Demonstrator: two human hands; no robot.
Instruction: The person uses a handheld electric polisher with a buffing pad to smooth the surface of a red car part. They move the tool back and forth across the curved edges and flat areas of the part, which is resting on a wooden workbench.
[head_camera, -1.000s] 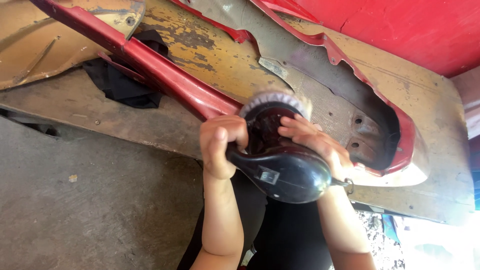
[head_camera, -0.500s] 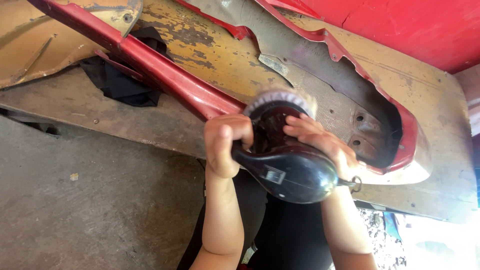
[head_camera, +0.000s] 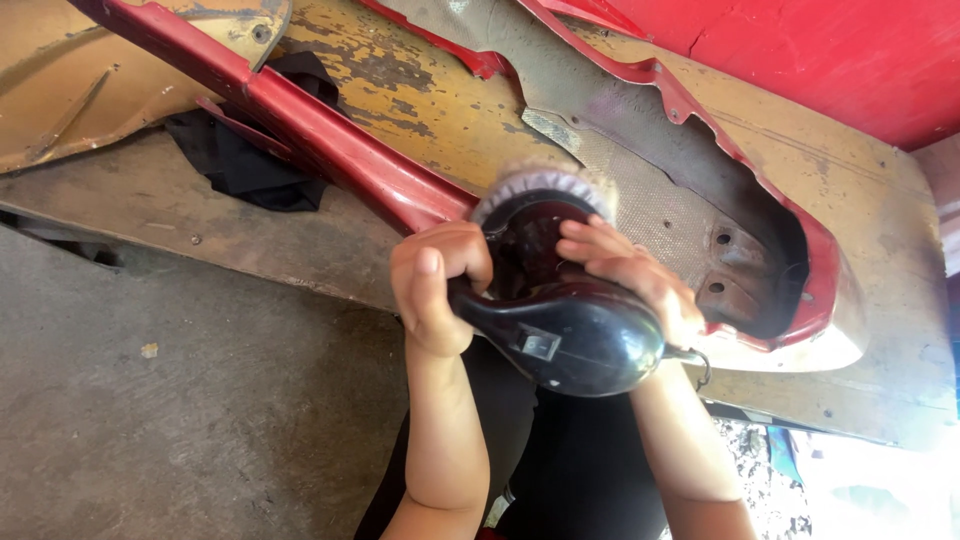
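Nearest the camera, both forearms rise from the bottom edge. The left hand (head_camera: 437, 290) is curled tight around the slim side grip of a black power polisher (head_camera: 565, 335), fingers fully closed. The right hand (head_camera: 625, 275) lies over the top of the tool's body, fingers bent and pressing down on the housing — closed on it rather than gripping around it.

Beyond the hands, the polisher's round pad (head_camera: 545, 190), with a pale fuzzy rim, sits against the red car panel (head_camera: 340, 150), where its long red rib meets a worn, yellowish surface. The panel lies on a wooden board (head_camera: 200, 215), with a black cloth (head_camera: 240, 160) tucked under the rib to the left, and a red wall (head_camera: 830, 50) behind.

For even work, I judge the pad should stay flat on the metal, with steady downward pressure and the left grip steering — tilting would dig an edge.

The pad's working face is hidden, so whether it spins cannot be told. The switch and cord are mostly out of sight.
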